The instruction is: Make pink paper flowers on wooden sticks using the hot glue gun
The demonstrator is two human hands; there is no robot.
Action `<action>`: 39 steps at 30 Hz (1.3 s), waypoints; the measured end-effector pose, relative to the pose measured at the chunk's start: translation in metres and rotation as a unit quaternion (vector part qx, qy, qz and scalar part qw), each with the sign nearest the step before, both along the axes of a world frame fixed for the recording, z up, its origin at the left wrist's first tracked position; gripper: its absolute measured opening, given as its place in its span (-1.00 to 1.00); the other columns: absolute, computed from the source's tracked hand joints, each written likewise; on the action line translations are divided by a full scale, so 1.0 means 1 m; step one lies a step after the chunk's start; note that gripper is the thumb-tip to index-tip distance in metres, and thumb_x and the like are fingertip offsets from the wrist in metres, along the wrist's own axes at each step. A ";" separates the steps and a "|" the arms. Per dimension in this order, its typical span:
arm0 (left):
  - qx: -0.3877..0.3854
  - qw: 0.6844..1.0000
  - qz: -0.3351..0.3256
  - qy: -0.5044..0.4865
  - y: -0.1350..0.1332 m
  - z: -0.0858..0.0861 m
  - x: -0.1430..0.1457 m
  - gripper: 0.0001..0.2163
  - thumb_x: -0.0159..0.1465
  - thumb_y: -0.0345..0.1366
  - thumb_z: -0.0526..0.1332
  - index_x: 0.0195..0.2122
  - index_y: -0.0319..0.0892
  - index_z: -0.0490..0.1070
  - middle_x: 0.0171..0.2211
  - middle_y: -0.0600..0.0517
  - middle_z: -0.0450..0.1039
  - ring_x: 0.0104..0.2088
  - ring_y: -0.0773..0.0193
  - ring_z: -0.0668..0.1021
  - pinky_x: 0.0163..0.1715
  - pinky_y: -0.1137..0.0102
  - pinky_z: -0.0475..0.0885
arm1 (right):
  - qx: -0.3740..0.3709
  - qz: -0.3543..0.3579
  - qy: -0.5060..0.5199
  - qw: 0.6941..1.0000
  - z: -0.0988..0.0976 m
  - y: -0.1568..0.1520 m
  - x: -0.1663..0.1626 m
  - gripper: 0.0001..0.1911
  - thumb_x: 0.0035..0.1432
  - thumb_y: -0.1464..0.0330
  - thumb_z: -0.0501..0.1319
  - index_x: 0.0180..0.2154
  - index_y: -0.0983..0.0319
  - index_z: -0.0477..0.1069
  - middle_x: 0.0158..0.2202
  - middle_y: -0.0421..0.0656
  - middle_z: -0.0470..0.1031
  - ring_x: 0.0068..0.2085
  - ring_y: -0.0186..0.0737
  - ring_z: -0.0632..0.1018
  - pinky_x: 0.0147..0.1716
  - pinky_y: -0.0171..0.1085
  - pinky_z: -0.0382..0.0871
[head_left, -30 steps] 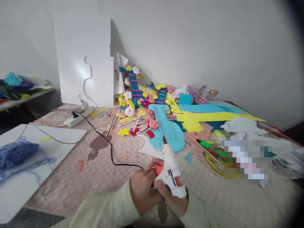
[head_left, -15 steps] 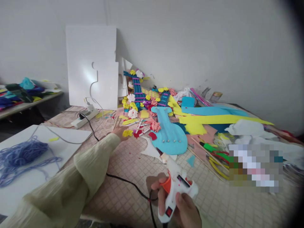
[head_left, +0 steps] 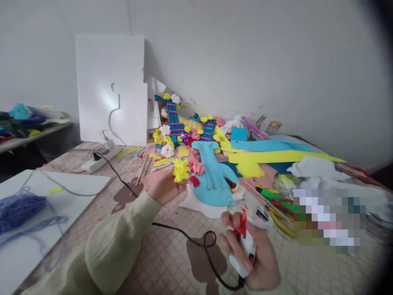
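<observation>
Tbl [head_left: 167, 260]: beige cover, crisscross grid pattern, cluttered toward the back. Plain pale wall [head_left: 245, 53] behind; lg white board [head_left: 95, 90] leans on it, w/ power strip [head_left: 91, 165] in front. White sheet [head_left: 18, 256] at L edge carries blue-purple yarn [head_left: 23, 207]. Yellow strip [head_left: 285, 156] + crumpled white material [head_left: 316, 168] at R.

Writing: dk label on glue gun too small to read; patch far R pixelated, illegible.

Yellow paper flower [head_left: 181, 170]: ruffled, bright, approx. round; up in L hand [head_left: 162, 188], betw. thumb & fingers, exact pinch partly hidden. Sits just L of lt-blue guitar-shaped cutout [head_left: 211, 174], which has strings & small pins, lies flat-ish over a white pc.

R hand [head_left: 264, 256] wrapped round glue gun [head_left: 254, 211] handle, fingers at orange trigger. Gun: white body, dk nozzle over cutout's R edge, blk cord [head_left: 209, 262] from handle base.
</observation>
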State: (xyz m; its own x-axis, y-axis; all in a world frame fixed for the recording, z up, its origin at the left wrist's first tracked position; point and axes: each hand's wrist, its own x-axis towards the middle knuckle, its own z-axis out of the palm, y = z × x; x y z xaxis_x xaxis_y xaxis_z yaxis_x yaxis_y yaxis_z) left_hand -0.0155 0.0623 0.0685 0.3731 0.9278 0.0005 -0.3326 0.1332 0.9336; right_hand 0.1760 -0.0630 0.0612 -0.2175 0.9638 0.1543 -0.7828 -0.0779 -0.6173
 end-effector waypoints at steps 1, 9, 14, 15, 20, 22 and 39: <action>-0.029 0.998 -0.020 -0.058 -0.002 0.000 0.008 -0.55 0.02 0.03 0.18 -0.19 -0.21 0.36 -0.36 -0.01 0.37 -0.50 0.42 0.37 -0.53 0.52 0.29 | 0.002 0.000 0.001 1.000 0.004 0.003 0.000 -0.75 0.14 0.30 0.00 -0.42 0.21 0.41 -0.34 -0.20 0.43 -0.78 -0.69 -0.04 -0.60 -0.39 0.04; -0.150 0.963 -0.022 -0.224 0.000 -0.039 0.020 -0.70 -0.05 -0.32 0.32 -0.25 -0.18 0.38 -0.32 0.04 0.45 -0.32 0.32 0.49 -0.33 0.45 0.38 | 0.009 -0.004 -0.084 0.996 0.004 0.051 0.014 -0.83 -0.01 0.34 0.12 -0.48 0.27 0.44 -0.49 -0.21 0.41 -0.81 -0.66 0.04 -0.62 -0.38 0.09; -0.142 0.968 0.046 -0.202 0.002 -0.053 0.010 -0.65 -0.13 -0.36 0.38 -0.29 -0.15 0.40 -0.29 0.05 0.48 -0.33 0.29 0.51 -0.38 0.42 0.42 | -0.083 0.042 -0.044 0.995 -0.037 0.077 0.021 -0.82 0.01 0.33 0.11 -0.52 0.27 0.40 -0.46 -0.24 0.42 -0.83 -0.67 -0.01 -0.72 -0.42 -0.01; -0.138 0.970 0.058 -0.190 0.002 -0.055 0.010 -0.65 -0.14 -0.35 0.39 -0.29 -0.16 0.40 -0.30 0.04 0.49 -0.34 0.27 0.52 -0.39 0.40 0.43 | -0.080 0.054 -0.056 0.994 -0.042 0.077 0.023 -0.81 0.01 0.32 0.11 -0.53 0.27 0.39 -0.45 -0.23 0.42 -0.83 -0.67 0.00 -0.73 -0.42 -0.01; -0.116 0.981 0.108 -0.109 -0.002 -0.062 0.013 -0.64 -0.15 -0.25 0.40 -0.29 -0.14 0.43 -0.32 0.01 0.50 -0.37 0.20 0.54 -0.39 0.29 0.46 | -0.040 0.029 -0.136 0.990 -0.043 0.063 0.028 -0.80 0.06 0.30 0.10 -0.50 0.26 0.39 -0.64 -0.25 0.34 -0.77 -0.56 0.16 -0.69 -0.43 0.06; -0.082 0.986 0.118 -0.090 -0.004 -0.065 0.014 -0.62 -0.14 -0.27 0.40 -0.25 -0.12 0.43 -0.27 0.00 0.49 -0.32 0.19 0.54 -0.32 0.25 0.46 | -0.047 0.020 -0.150 0.987 -0.040 0.059 0.031 -0.82 0.05 0.28 0.12 -0.48 0.24 0.39 -0.58 -0.22 0.35 -0.70 -0.48 0.27 -0.71 -0.42 0.08; 0.215 0.970 0.107 0.038 -0.020 -0.048 0.016 -0.61 -0.02 -0.56 0.28 -0.16 -0.10 0.39 -0.23 0.00 0.43 -0.25 0.30 0.53 -0.24 0.45 0.48 | -0.051 0.009 -0.329 0.943 -0.040 0.044 0.025 -0.71 0.01 0.20 0.15 -0.61 0.25 0.34 -0.60 -0.14 0.31 -0.46 -0.23 0.36 -0.45 -0.26 0.18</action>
State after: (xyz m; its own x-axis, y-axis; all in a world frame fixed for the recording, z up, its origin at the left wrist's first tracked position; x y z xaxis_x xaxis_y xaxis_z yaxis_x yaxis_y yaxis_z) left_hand 0.0004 0.0424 0.0201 0.1867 0.9037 0.3854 -0.2382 -0.3390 0.9101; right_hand 0.2015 -0.0192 0.0212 -0.2505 0.9614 -0.1140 -0.2304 -0.1736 -0.9575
